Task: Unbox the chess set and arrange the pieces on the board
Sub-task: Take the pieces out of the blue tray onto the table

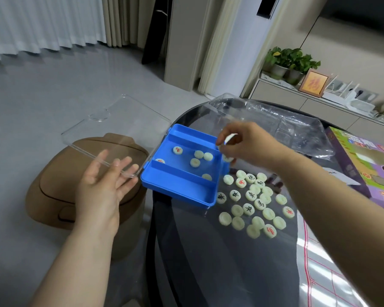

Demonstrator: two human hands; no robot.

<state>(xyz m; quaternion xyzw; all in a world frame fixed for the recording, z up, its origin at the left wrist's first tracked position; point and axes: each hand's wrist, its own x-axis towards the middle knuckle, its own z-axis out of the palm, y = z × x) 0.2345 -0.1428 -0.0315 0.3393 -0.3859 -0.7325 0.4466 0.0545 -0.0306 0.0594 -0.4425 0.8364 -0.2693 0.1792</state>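
Head view: pieces [260, 204] on dark table [208, 273], grey floor [53, 85]

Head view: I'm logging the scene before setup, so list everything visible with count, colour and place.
table: one, dark glass, centre right
case: one, blue, open at the table's left edge
bin: one, brown, on the floor
lid: one, clear, swung open over the bin
loose xiangqi pieces: about two dozen, cream, on the table
boxed xiangqi pieces: six visible, cream, inside the case
board sheet: one, white with red grid, lower right
plastic wrap: one, clear, table's far side
game box: one, purple and green, right edge
sideboard: one, beige, back right
potted plants: two, green, on the sideboard
left hand: open, at the lid's near corner
right hand: fingers pinch a cream piece above the case
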